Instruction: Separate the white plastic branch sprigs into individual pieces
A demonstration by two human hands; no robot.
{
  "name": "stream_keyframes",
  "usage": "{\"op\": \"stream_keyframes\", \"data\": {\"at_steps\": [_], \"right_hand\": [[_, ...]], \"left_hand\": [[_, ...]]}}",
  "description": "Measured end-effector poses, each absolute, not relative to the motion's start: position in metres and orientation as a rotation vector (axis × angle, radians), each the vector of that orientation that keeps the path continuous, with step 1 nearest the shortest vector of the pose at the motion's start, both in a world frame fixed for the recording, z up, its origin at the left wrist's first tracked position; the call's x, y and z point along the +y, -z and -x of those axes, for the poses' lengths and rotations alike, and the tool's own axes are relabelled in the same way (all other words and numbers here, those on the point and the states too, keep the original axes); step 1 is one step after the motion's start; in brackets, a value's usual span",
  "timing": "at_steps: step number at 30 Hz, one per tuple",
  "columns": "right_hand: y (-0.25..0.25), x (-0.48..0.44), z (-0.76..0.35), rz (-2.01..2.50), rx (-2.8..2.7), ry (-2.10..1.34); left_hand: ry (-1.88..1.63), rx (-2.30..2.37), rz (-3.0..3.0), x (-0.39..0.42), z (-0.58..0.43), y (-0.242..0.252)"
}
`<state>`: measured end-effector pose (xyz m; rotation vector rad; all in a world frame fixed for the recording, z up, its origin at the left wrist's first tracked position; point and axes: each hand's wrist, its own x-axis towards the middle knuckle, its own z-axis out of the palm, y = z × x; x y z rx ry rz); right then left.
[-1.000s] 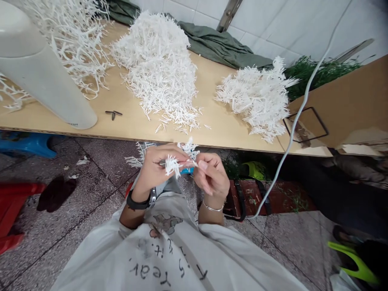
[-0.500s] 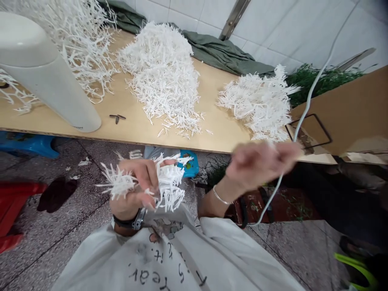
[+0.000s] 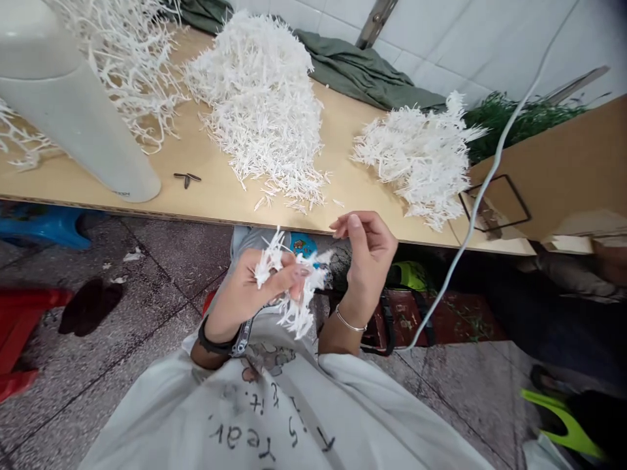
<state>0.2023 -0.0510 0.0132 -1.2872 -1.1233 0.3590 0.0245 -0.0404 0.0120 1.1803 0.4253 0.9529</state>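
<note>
My left hand point(image 3: 267, 284) is closed around a bunch of white branching sprigs point(image 3: 300, 307), which look like plastic, and their tips stick out on both sides of the fingers. My right hand point(image 3: 369, 245) is just to the right of that bunch, near the table's front edge. Its fingers are loosely bent with the thumb apart, and I see nothing in them. Beyond both hands, a large heap of short white sprigs point(image 3: 267, 104) lies on the table point(image 3: 210, 196). A smaller heap of white sprigs point(image 3: 421, 156) lies to its right.
A white bottle point(image 3: 83, 124) stands at the left, before longer white branches point(image 3: 142, 78). Dark seed-like pieces point(image 3: 187, 178) lie near it. A white cable point(image 3: 482, 189) hangs across the right side. Green cloth point(image 3: 362, 75) runs along the wall; a red stool point(image 3: 29, 320) is at lower left.
My right hand has come back left and down from beside the smaller heap to near my left hand. My left hand has shifted right and turned, still gripping the white sprigs.
</note>
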Motion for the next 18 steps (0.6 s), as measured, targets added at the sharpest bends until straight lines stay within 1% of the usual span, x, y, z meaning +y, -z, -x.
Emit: {"op": "stream_keyframes", "data": {"at_steps": [8,12,18], "right_hand": [[-0.026,-0.082,-0.189,1.037,-1.279,-0.573],[-0.025,-0.087,-0.189,1.104,-1.251,-0.525],[-0.023,-0.087,-0.187,1.093,-1.404,-0.437]], "left_hand": [[-0.803,0.396,-1.255,-0.042,-0.031,-0.018],[-0.785,0.327,-1.361,-0.04,-0.031,-0.016],[-0.84,0.546,-1.462,-0.041,-0.034,-0.015]]}}
